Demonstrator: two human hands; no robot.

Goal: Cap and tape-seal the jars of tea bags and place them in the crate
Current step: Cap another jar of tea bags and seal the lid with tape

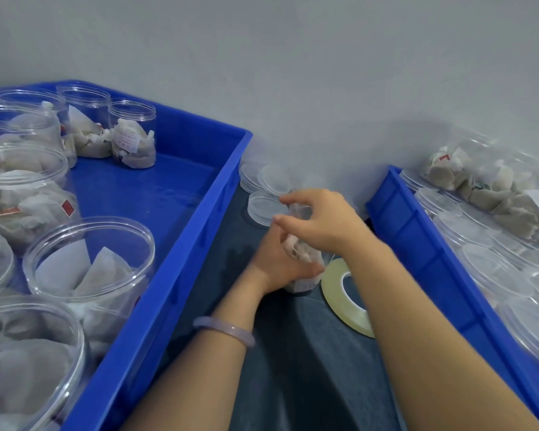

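A small clear plastic jar (305, 259) packed with crumpled white paper tea bags stands on the dark grey tabletop (293, 353), between two blue moulded plastic crates. The left hand (280, 262), with a smooth pale lilac bangle (224, 329) on its wrist, wraps its grip round the jar's lower body. The right hand (321, 219) arches over the top, its grip curled down round the rim. A flat roll of clear tape (330, 284) lies just beside the jar. Loose round transparent lids (265, 206) sit behind it. The left crate (131, 194) holds open jars (91, 259) of tea bags with small red tags, their print too blurred to read. The right crate (417, 244) holds capped jars (492, 269).
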